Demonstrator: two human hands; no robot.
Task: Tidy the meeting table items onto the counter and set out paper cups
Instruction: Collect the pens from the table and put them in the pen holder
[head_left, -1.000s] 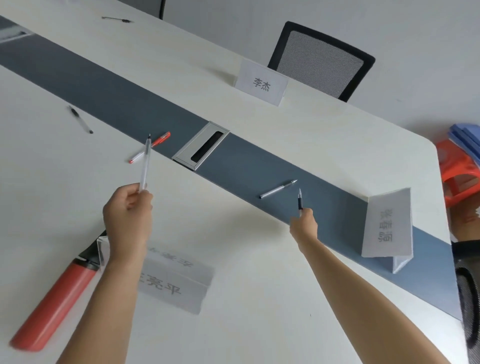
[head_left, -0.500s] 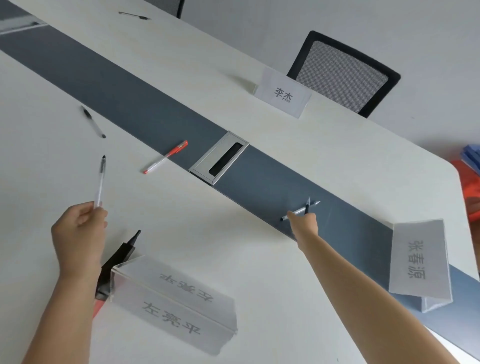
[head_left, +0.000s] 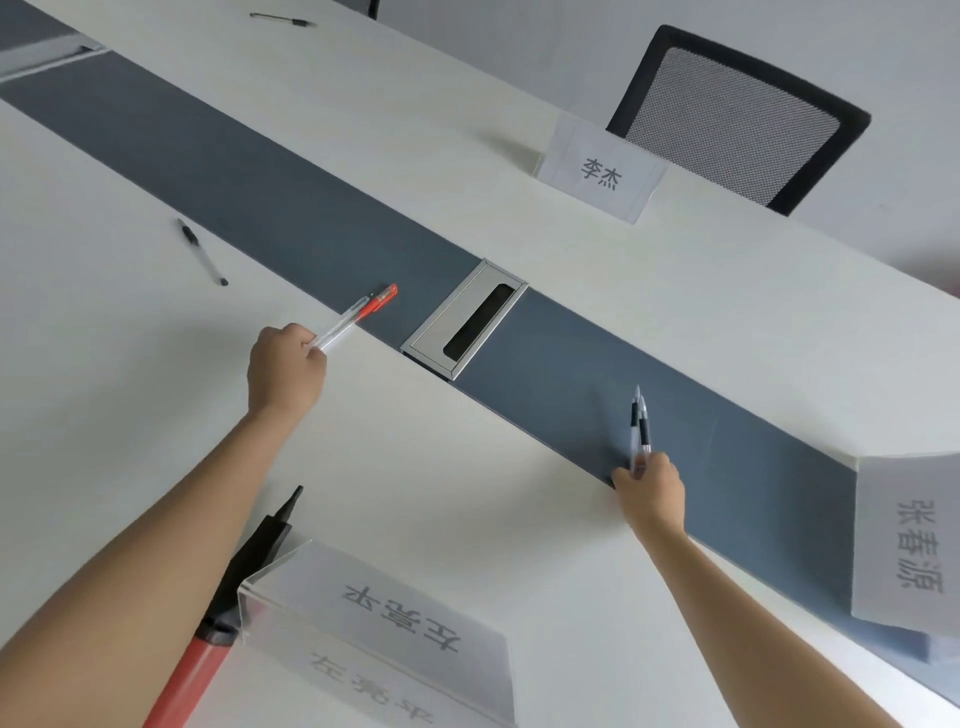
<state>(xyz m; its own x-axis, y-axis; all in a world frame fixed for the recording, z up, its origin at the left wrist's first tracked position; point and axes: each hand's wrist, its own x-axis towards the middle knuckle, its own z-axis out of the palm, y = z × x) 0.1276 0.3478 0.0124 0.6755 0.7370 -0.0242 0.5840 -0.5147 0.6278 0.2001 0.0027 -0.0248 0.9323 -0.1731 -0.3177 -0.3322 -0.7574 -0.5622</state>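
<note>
My left hand (head_left: 285, 369) is closed around a clear pen and pinches the near end of the red-capped pen (head_left: 376, 301). The two pens lie side by side at the edge of the grey strip (head_left: 260, 208). My right hand (head_left: 649, 488) grips two black-and-clear pens (head_left: 640, 426), which point upright over the strip. One black pen (head_left: 202, 252) lies loose on the white table (head_left: 467, 493) at the left. Another pen (head_left: 283, 20) lies at the far edge. No paper cups or counter are in view.
Acrylic name cards stand near me (head_left: 374, 634), at the right (head_left: 904, 551) and across the table (head_left: 597, 171). A red and black tube-like object (head_left: 197, 670) lies at the lower left. A metal cable slot (head_left: 465, 322) sits in the strip. A black mesh chair (head_left: 737, 114) stands behind.
My left hand moved forward and right with its pen onto the red pen's end. My right hand picked the silver-tipped pen off the strip and now holds two pens.
</note>
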